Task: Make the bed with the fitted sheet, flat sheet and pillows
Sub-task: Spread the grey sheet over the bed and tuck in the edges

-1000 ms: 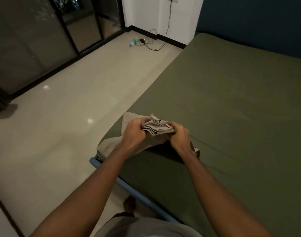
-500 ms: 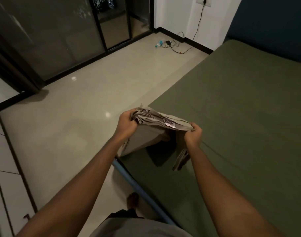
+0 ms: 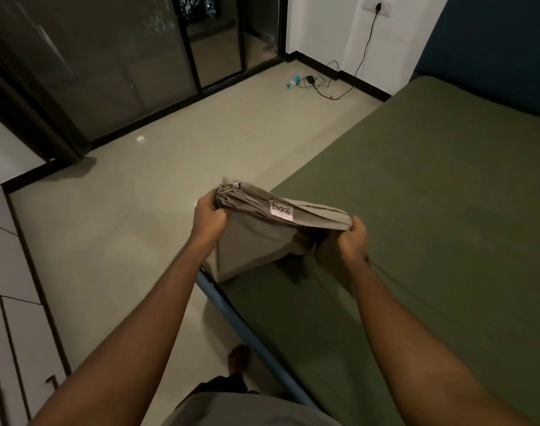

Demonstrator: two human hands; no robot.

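A folded grey-beige sheet with a small pink label hangs above the near corner of the bed. My left hand grips its bunched left end. My right hand grips its right end, and loose folds droop below between them onto the bed. The bed is covered by a smooth olive-green fitted sheet and fills the right half of the view. No pillows are in sight.
A blue bed-frame rail runs along the near edge beside my bare foot. Dark glass sliding doors line the far side of the tiled floor. A charger and cables lie by the wall socket. White cabinets stand at left.
My hands have lifted the sheet off the bed corner and moved apart, stretching the bundle out between them. My view has swung up and left.
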